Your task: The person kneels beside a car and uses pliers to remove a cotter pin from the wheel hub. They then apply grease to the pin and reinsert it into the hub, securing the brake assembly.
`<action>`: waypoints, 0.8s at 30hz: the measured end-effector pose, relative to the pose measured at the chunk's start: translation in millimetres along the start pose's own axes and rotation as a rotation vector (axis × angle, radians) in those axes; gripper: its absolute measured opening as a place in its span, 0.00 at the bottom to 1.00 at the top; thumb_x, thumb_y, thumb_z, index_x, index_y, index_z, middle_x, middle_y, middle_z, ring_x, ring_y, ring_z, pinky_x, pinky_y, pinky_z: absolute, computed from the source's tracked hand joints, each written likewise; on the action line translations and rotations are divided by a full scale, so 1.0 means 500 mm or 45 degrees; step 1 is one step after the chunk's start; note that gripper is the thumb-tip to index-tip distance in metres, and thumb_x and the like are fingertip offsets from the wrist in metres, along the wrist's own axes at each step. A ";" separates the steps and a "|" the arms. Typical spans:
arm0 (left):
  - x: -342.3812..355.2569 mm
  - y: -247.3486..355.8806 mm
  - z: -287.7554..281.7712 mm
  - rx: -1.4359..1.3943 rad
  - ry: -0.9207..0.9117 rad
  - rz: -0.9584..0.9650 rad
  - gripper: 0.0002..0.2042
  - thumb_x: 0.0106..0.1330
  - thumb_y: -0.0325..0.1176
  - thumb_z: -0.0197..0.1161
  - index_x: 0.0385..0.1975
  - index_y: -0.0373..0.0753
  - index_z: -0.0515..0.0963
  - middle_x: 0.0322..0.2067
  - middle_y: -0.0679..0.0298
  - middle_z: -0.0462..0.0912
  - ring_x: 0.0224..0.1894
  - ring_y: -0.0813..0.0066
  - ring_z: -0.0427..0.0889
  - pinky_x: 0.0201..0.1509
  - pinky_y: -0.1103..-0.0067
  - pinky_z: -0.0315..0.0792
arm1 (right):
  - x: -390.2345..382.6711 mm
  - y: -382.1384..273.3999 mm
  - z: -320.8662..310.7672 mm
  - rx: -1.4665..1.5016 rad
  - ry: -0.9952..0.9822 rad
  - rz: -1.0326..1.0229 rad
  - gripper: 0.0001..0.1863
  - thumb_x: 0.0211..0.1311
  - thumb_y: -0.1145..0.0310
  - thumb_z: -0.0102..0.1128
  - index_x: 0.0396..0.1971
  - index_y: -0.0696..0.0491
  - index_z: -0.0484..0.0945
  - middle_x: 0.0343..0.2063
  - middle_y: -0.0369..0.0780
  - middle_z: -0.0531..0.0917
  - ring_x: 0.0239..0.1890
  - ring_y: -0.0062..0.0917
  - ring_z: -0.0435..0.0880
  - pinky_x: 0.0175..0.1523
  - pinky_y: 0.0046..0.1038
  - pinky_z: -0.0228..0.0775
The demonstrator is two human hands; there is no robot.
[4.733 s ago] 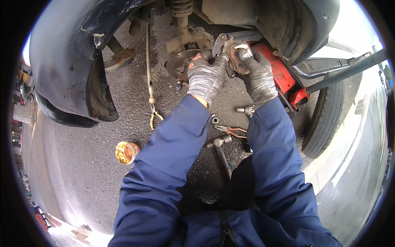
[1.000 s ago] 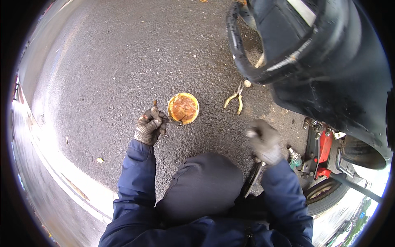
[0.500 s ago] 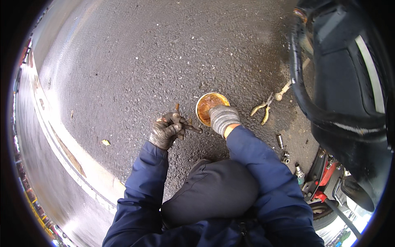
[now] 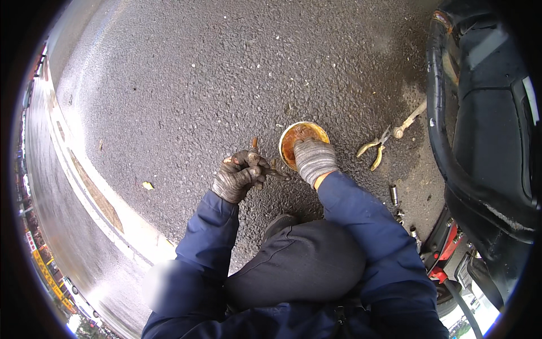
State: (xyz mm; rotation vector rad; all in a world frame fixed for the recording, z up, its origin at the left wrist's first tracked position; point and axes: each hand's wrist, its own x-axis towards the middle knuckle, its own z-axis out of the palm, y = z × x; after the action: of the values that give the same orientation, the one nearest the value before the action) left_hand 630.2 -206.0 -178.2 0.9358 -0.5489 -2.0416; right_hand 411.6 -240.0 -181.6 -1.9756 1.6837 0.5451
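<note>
My left hand (image 4: 240,176), in a dirty grey glove, is closed round a dark, greasy metal part (image 4: 279,174). A short rust-brown pin end (image 4: 254,143) stands up above the fingers, and the part's thin arm sticks out to the right. My right hand (image 4: 315,161), in a striped grey knit glove, reaches into a round tub (image 4: 282,148) with a pale yellow rim. Brown grease (image 4: 293,138) coats the inside of the tub. The right fingertips are down in it and hidden. The tub stands on the asphalt in front of my bent knee (image 4: 299,260).
Yellow-handled pliers (image 4: 374,153) and a ratchet wrench (image 4: 400,131) lie right of the tub. A metal socket (image 4: 394,195) is nearer. A black vehicle bumper (image 4: 485,141) and a red-and-black jack (image 4: 450,244) stand at the right. A pale kerb (image 4: 135,226) runs along the left.
The view has shifted, so both hands, the tub and the tools appear further right. My right hand stays in the tub; my left hand still grips the metal part.
</note>
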 end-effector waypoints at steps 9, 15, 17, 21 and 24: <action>-0.001 0.007 0.007 0.162 -0.002 0.031 0.09 0.56 0.25 0.69 0.35 0.35 0.76 0.38 0.53 0.80 0.30 0.67 0.82 0.30 0.76 0.78 | -0.076 0.040 -0.023 0.274 0.376 0.013 0.10 0.57 0.67 0.57 0.36 0.54 0.80 0.34 0.46 0.84 0.33 0.37 0.85 0.37 0.40 0.76; 0.013 0.021 0.038 0.319 -0.133 0.089 0.12 0.56 0.24 0.69 0.39 0.31 0.78 0.37 0.54 0.80 0.33 0.68 0.82 0.31 0.76 0.79 | -0.184 0.099 -0.056 1.604 0.377 0.001 0.05 0.55 0.74 0.63 0.31 0.59 0.80 0.21 0.37 0.81 0.24 0.17 0.77 0.32 0.24 0.72; 0.018 0.025 0.053 0.399 -0.165 0.097 0.13 0.56 0.24 0.69 0.40 0.30 0.78 0.37 0.54 0.81 0.32 0.68 0.82 0.31 0.76 0.79 | -0.201 0.103 -0.056 1.735 0.348 -0.006 0.06 0.55 0.75 0.62 0.32 0.59 0.81 0.22 0.36 0.81 0.26 0.16 0.77 0.33 0.23 0.72; 0.021 0.027 0.084 0.405 -0.252 0.139 0.14 0.56 0.26 0.70 0.41 0.30 0.78 0.37 0.54 0.81 0.32 0.68 0.81 0.31 0.76 0.78 | -0.214 0.094 -0.046 1.881 0.252 0.029 0.07 0.55 0.75 0.62 0.33 0.60 0.81 0.23 0.36 0.81 0.27 0.16 0.77 0.35 0.22 0.72; 0.018 0.028 0.105 0.398 -0.257 0.122 0.14 0.56 0.27 0.70 0.41 0.30 0.78 0.37 0.54 0.81 0.32 0.68 0.81 0.31 0.75 0.78 | -0.220 0.087 -0.036 1.860 0.274 0.039 0.07 0.56 0.74 0.62 0.34 0.60 0.81 0.23 0.35 0.81 0.27 0.15 0.76 0.34 0.22 0.71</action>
State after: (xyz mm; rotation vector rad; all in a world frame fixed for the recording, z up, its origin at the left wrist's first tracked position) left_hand 593.1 -218.7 -139.7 0.8656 -1.0253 -2.0097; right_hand 350.5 -168.8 -106.9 -0.8916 1.4436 -0.7665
